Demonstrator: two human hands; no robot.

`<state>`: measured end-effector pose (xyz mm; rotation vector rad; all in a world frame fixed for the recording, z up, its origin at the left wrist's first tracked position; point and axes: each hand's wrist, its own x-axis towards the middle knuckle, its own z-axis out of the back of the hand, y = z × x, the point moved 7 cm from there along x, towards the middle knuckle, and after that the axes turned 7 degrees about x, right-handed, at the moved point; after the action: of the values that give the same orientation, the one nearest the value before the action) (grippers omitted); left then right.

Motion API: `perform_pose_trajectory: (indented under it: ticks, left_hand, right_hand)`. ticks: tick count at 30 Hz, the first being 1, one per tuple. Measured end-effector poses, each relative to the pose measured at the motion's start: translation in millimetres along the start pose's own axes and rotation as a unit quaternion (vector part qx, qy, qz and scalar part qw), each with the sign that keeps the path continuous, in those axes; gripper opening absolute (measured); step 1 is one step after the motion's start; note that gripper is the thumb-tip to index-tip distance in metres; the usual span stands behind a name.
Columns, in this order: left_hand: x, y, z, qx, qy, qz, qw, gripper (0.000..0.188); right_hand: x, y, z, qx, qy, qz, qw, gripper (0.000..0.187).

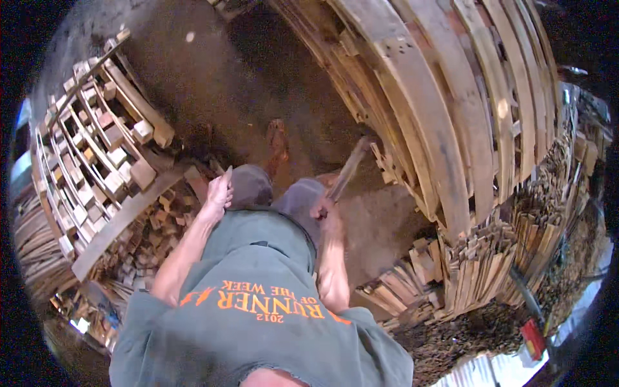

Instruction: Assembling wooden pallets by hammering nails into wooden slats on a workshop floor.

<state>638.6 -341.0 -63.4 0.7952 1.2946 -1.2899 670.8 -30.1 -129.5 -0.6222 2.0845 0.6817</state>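
My right hand (324,209) is closed around the lower end of a short wooden slat (350,169), which slants up and away to the right beside my knee. The slat's far end comes close to the edge of a big stack of wooden pallets (445,97). My left hand (220,192) is closed in front of my left thigh. A thin pale tip sticks up from it; whether this is a finger or a sliver of wood I cannot make out. Both forearms reach forward along the sides of my dark green shirt.
To the left stands a stack of slats and blocks (97,148), with a heap of wood offcuts (161,226) beside it. Upright bundles of sticks (483,264) and loose boards (393,290) line the right. Brown dirt floor (245,84) lies ahead. A red object (533,340) is at lower right.
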Motion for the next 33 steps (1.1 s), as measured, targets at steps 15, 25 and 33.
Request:
perform_pose_trajectory:
  ticks: [15, 25, 33]
  left_hand:
    - [24.4, 56.8, 31.8, 0.058, -0.184, -0.034, 0.981, 0.037]
    - [78.2, 78.4, 18.0, 0.138, -0.084, -0.095, 0.982, 0.036]
    - [69.7, 51.3, 36.8, 0.129, -0.099, -0.108, 0.981, 0.038]
  right_hand:
    - [128.0, 132.3, 80.7, -0.039, -0.024, -0.025, 0.999, 0.015]
    - [146.3, 183.2, 145.4, 0.232, 0.000, 0.189, 0.954, 0.015]
    - [131.7, 145.1, 119.9, 0.262, -0.003, 0.226, 0.938, 0.011]
